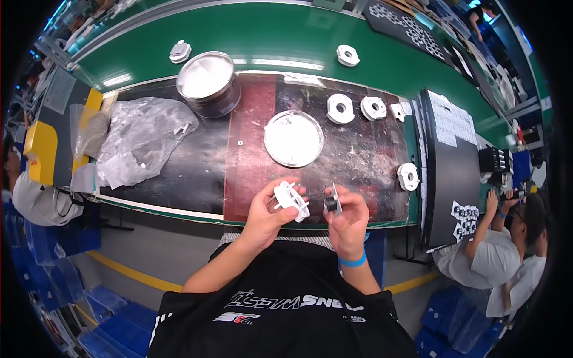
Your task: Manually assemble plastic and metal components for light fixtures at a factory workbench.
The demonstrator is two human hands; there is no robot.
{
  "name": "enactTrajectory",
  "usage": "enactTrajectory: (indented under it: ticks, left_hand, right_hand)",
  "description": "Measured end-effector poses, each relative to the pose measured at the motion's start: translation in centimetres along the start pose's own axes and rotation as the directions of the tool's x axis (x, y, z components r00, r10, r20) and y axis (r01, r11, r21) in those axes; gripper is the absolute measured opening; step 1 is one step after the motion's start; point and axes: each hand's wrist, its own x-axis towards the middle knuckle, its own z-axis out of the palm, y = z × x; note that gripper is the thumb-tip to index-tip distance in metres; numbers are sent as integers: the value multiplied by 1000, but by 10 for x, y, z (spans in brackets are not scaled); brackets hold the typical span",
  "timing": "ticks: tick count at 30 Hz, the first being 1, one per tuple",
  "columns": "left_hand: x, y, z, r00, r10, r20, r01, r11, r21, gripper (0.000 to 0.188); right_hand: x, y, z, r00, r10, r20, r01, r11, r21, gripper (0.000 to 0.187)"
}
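Close above the front edge of the bench, my left hand (262, 218) grips a white plastic housing (292, 200) with thin prongs, held tilted between thumb and fingers. To its right, a small thin plate with a black round piece (331, 204) is pinched in my right hand (351, 224). A small gap separates the two parts. Beyond them lies a round, shallow dish (293, 166) with something white in it. Three white ring-shaped housings with round centre holes sit on the right of the bench: one (341, 110), another (373, 108) and a third (408, 177).
A metal-sided tub (221, 102) with white contents stands back left, beside a clear plastic bag (143, 140) of small parts. More white housings rest on the green surface (268, 42) behind. At right are stacked black trays (447, 179); a co-worker (483, 253) sits beyond them.
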Motion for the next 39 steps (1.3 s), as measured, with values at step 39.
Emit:
enactTrajectory:
  ticks: [39]
  left_hand:
    - [-2, 9, 9, 989, -136, 52, 145, 918, -369, 57]
  right_hand:
    - [13, -23, 13, 918, -204, 340, 395, 543, -741, 30]
